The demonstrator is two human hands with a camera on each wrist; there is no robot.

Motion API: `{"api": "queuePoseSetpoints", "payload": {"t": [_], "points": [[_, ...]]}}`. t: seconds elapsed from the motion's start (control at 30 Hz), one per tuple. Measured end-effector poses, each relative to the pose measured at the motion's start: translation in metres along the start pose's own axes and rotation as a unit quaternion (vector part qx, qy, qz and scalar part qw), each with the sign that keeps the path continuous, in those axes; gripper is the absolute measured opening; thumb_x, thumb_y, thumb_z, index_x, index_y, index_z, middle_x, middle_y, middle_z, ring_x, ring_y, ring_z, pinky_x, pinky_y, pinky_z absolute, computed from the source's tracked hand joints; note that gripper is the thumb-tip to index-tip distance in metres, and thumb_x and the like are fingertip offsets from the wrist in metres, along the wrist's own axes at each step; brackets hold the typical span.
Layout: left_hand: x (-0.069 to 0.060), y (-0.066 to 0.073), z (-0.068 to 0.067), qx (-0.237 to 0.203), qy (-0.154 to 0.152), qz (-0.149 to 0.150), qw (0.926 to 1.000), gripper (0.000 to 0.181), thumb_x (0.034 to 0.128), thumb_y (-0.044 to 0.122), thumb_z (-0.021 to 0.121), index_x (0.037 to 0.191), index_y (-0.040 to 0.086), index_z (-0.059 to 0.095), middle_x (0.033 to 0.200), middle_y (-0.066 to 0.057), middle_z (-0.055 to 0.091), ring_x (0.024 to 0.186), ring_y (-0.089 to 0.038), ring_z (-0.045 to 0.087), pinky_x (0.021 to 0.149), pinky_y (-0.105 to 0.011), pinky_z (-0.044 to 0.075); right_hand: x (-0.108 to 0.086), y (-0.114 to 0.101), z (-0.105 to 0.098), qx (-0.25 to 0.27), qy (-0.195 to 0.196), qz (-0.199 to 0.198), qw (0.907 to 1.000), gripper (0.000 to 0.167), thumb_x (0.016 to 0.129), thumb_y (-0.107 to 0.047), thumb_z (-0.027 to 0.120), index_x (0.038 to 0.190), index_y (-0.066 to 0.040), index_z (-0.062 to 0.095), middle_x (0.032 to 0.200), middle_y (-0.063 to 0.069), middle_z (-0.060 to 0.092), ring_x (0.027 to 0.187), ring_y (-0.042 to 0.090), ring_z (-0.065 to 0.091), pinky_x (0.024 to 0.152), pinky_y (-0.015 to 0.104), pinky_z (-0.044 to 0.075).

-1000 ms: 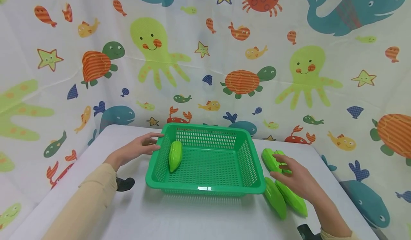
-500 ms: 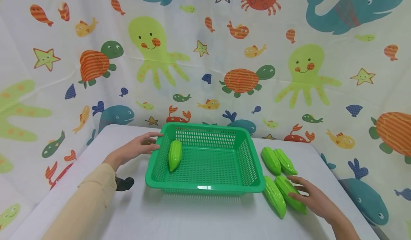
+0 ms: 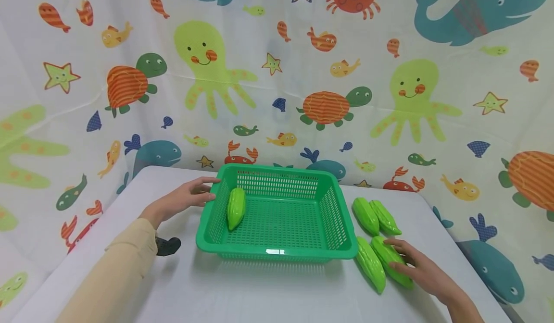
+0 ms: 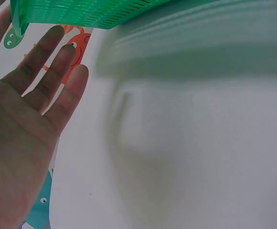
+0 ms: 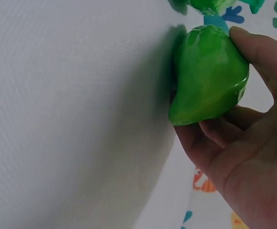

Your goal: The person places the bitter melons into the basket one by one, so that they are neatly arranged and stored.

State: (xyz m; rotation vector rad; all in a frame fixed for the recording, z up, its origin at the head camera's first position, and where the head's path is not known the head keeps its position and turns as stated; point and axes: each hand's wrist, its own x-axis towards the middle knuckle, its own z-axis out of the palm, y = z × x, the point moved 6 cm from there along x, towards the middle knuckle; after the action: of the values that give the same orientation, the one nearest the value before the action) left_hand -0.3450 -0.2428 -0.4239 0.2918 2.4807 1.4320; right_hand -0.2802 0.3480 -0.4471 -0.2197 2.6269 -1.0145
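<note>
A green basket holds one light-green ridged vegetable along its left side. My left hand is at the basket's left rim, fingertips against it, palm and fingers spread in the left wrist view. On the right, my right hand has thumb and fingers around the near right vegetable, which rests on the table. In the right wrist view the thumb lies on one side of this vegetable and the fingers on the other. Another vegetable lies just left of it.
Two more green vegetables lie side by side behind the held one, right of the basket. A white table carries everything. A white curtain with printed sea animals stands behind and at both sides.
My right hand has moved down and right from above the rear vegetables to the near right one, and its fingers have closed around it. The left hand has stayed at the basket.
</note>
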Motion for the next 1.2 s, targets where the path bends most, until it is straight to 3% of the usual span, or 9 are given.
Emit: {"api": "queuePoseSetpoints", "payload": {"t": [0.17,0.4,0.57,0.77,0.93,1.2], "points": [[0.000,0.000,0.000,-0.004,0.000,0.000,1.0000,0.068,0.0937,0.048,0.060,0.152,0.026,0.032,0.149,-0.020,0.038,0.136,-0.041,0.037,0.103,-0.061,0.040,0.001,-0.002,0.000,-0.002,-0.021,-0.010,0.9997,0.052,0.095,-0.031,0.063,0.140,-0.009,0.049,0.145,0.023,0.042,0.130,0.049,0.039,0.099,0.065,0.040],[-0.001,-0.002,0.000,-0.007,-0.002,0.004,1.0000,0.068,0.0941,0.047,0.060,0.152,0.025,0.032,0.149,-0.020,0.038,0.136,-0.041,0.037,0.103,-0.060,0.041,0.004,-0.007,0.001,-0.045,-0.061,-0.003,0.9971,0.053,0.095,-0.033,0.063,0.143,-0.016,0.047,0.144,0.024,0.042,0.125,0.047,0.042,0.093,0.070,0.040],[-0.001,-0.002,0.000,-0.006,-0.004,0.004,1.0000,0.068,0.0946,0.047,0.059,0.152,0.024,0.031,0.150,-0.021,0.037,0.136,-0.042,0.036,0.103,-0.060,0.041,0.005,-0.009,0.001,-0.060,-0.059,-0.008,0.9964,0.055,0.092,-0.032,0.067,0.140,-0.014,0.048,0.138,0.023,0.048,0.114,0.040,0.053,0.089,0.062,0.048],[0.001,0.001,0.001,-0.007,-0.008,0.003,0.9999,0.069,0.0938,0.048,0.060,0.152,0.024,0.031,0.150,-0.021,0.036,0.136,-0.042,0.037,0.104,-0.060,0.040,0.006,-0.013,-0.010,-0.055,-0.024,0.011,0.9981,0.059,0.091,-0.034,0.069,0.141,-0.012,0.047,0.131,0.023,0.052,0.105,0.033,0.059,0.081,0.050,0.055],[0.002,0.002,0.000,-0.002,-0.007,0.005,1.0000,0.069,0.0937,0.047,0.061,0.152,0.025,0.032,0.150,-0.021,0.037,0.136,-0.042,0.037,0.104,-0.061,0.038,0.003,-0.039,-0.029,-0.047,0.014,-0.005,0.9988,0.065,0.094,-0.038,0.065,0.146,-0.011,0.038,0.133,0.026,0.049,0.109,0.038,0.059,0.084,0.051,0.055],[-0.001,0.002,0.000,-0.001,-0.007,0.001,1.0000,0.070,0.0934,0.048,0.061,0.152,0.025,0.031,0.151,-0.020,0.036,0.136,-0.042,0.037,0.104,-0.064,0.036,0.015,-0.105,-0.043,-0.046,0.071,-0.072,0.9938,0.065,0.094,-0.041,0.064,0.147,-0.015,0.038,0.138,0.027,0.046,0.113,0.042,0.057,0.084,0.051,0.056]]}}
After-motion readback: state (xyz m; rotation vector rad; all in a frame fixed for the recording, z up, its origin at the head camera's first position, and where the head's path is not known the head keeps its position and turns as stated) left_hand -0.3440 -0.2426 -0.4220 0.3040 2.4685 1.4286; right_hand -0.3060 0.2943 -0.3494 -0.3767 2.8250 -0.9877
